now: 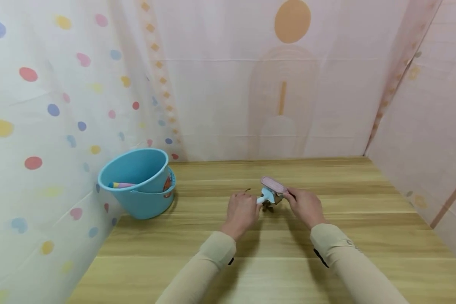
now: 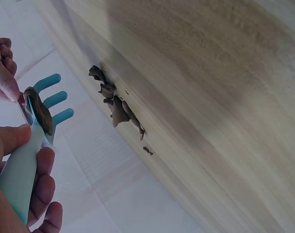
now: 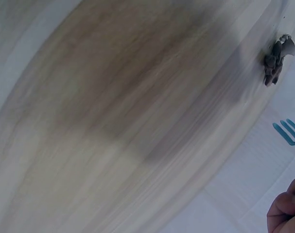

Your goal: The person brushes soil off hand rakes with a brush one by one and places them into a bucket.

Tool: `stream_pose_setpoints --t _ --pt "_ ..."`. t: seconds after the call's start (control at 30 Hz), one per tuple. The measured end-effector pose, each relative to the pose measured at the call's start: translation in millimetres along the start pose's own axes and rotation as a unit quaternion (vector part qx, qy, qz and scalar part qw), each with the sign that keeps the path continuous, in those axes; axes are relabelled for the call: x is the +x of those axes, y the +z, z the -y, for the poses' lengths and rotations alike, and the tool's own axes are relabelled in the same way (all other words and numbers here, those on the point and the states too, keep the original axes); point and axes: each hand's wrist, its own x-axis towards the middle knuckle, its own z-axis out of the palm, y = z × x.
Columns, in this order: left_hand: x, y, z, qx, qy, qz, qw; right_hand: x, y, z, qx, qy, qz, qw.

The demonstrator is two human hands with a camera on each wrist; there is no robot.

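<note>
In the head view my left hand (image 1: pixel 244 211) grips a small light-blue hand rake (image 1: pixel 265 197) by its handle. Its three teal prongs (image 2: pixel 62 99) show in the left wrist view, with a brown lump (image 2: pixel 44 114) against the rake's head. My right hand (image 1: pixel 305 207) pinches the end of a flat pink oblong piece (image 1: pixel 273 185), held right above the rake; its kind is unclear. Below both hands, dark brown crumpled scraps (image 2: pixel 115 104) lie on the wooden tabletop (image 1: pixel 273 270). The right wrist view shows the scraps (image 3: pixel 278 60) and part of my right hand (image 3: pixel 288 208).
A light-blue bucket (image 1: pixel 148 207) stands at the left, near the patterned curtain (image 1: pixel 53 160), with a yellow and purple item (image 1: pixel 123 185) inside. Pale curtain walls (image 1: pixel 220 105) close off the back and right of the table.
</note>
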Motion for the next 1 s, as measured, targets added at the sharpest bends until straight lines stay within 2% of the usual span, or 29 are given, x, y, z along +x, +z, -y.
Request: stream_pose_setpoints --t 0.13,0.23,0.53,0.67,0.77,0.9,1.0 --pt "2.6 -0.2 -5.8 -0.003 0.004 -0.002 1.0000 1.1 -2 -3 -0.016 0.011 -0.013 0.9997" --pt "1.9 -0.9 -6.2 -0.006 -0.007 0.007 0.9999 2.6 0 -4 -0.024 0.015 -0.019 0.9994" --pt "-6.8 2.0 1.8 -0.025 -0.026 0.027 0.9990 5.1 7 -1 -0.023 0.030 -0.026 0.9989" --pt "-10.2 3.5 6.4 -0.032 -0.032 0.017 0.9988 5.6 8 -3 -0.009 0.040 -0.032 0.9986" --pt "-8.4 3.3 9.7 -0.037 -0.034 0.006 0.9987 6.7 5 -5 0.020 0.028 -0.030 0.9990" --pt "-3.6 3.5 7.6 -0.043 -0.037 0.012 0.9983 4.4 2 -10 0.049 -0.015 0.000 0.9987" --pt "-0.9 3.3 2.8 -0.032 -0.024 0.017 0.9991 0.3 2 -15 0.047 -0.032 0.015 0.9983"
